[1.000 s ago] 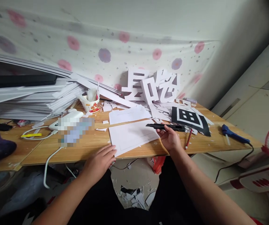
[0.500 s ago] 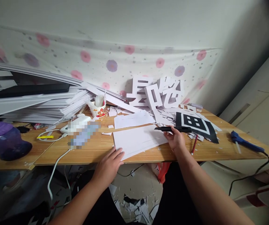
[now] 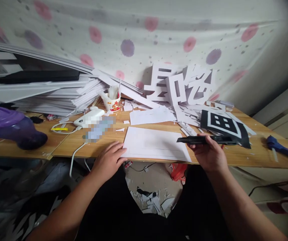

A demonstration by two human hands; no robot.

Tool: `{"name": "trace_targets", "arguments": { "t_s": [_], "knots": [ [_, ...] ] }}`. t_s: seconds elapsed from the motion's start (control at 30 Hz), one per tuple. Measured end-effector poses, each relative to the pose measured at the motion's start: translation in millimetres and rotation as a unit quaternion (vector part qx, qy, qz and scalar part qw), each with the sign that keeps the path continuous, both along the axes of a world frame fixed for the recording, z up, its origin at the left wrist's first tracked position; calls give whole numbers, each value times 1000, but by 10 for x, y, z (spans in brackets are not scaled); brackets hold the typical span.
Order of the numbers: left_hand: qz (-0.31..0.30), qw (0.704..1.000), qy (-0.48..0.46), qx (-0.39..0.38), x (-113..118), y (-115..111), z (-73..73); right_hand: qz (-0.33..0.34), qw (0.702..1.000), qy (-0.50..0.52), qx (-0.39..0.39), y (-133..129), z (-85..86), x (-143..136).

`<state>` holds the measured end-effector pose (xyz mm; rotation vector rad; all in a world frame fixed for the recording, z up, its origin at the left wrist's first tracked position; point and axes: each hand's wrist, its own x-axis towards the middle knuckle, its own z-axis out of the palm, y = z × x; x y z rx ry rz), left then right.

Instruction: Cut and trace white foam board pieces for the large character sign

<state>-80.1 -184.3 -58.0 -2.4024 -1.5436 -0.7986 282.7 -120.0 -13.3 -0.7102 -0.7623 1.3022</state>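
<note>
A white foam board piece (image 3: 156,142) with faint drawn lines lies flat at the front edge of the table. My left hand (image 3: 110,155) rests on its left end, fingers stretched out. In my right hand (image 3: 210,152) is a black utility knife (image 3: 201,140), its tip pointing left just above the board's right part. Behind the board lies another white piece (image 3: 151,115). To the right of the knife is a black sheet with a white character cut-out (image 3: 223,124).
White cut-out characters (image 3: 175,87) stand against the flowered curtain (image 3: 114,26). A paper cup (image 3: 112,102) of thin sticks, a white power bank (image 3: 90,117) and a purple bottle (image 3: 15,127) are on the left. A blue glue gun (image 3: 283,150) lies far right.
My view has tilted down and turned left. The board has turned so its front edge runs nearly along the table edge. Both hands stay by its ends, the knife still held in my right.
</note>
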Motion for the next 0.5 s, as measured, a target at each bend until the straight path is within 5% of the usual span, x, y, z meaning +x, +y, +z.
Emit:
{"name": "trace_targets", "arguments": {
  "t_s": [0.13, 0.27, 0.5],
  "knots": [
    [6, 996, -32, 79, 86, -125, -55, 113, 990, -82, 22, 73, 188, -592],
    [-15, 994, -38, 103, 115, -128, -188, 248, 953, -173, 35, 224, 161, -1202],
    [-19, 987, -30, 155, 85, -67, -279, 360, 897, -232, 112, 526, 87, -1597]
  ]
}}
